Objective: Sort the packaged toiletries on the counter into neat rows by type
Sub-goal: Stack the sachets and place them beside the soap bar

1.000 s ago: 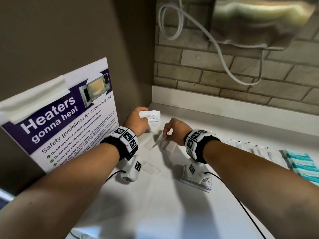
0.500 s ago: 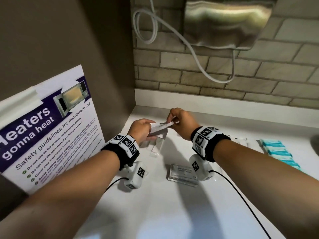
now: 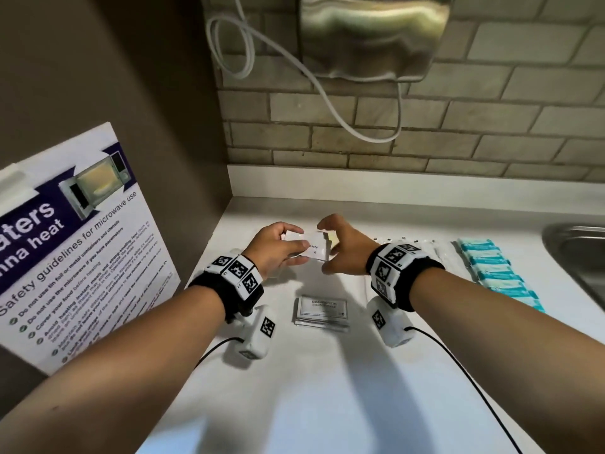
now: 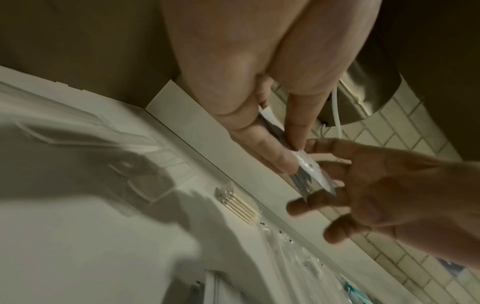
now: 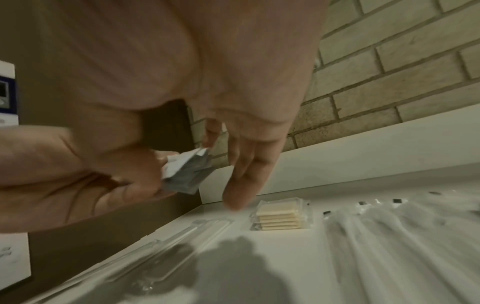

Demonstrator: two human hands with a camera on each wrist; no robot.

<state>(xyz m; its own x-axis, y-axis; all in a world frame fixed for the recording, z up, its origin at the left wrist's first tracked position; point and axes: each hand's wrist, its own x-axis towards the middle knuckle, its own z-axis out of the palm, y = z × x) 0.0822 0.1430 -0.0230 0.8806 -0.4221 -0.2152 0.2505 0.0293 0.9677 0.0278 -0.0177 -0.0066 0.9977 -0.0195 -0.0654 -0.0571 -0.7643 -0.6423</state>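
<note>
My left hand pinches a small stack of white toothpaste sachets between thumb and fingers, above the white counter near the back left corner. My right hand cups the stack's right end, thumb above and fingertips below. In the left wrist view its fingertips touch the sachets. The right wrist view shows the sachets held from the left. A pile of shampoo sachets lies on the counter below my hands. Right of it lie a row of clear packets and a row of teal packets.
A packet of cotton swabs lies by the back wall, with clear flat packets left of it. A steel sink sits at the far right. A microwave safety poster hangs on the left wall, and a hand dryer is mounted overhead.
My right hand rose from the counter and met the left hand's sachet stack. Both hands shifted right, away from the corner.
</note>
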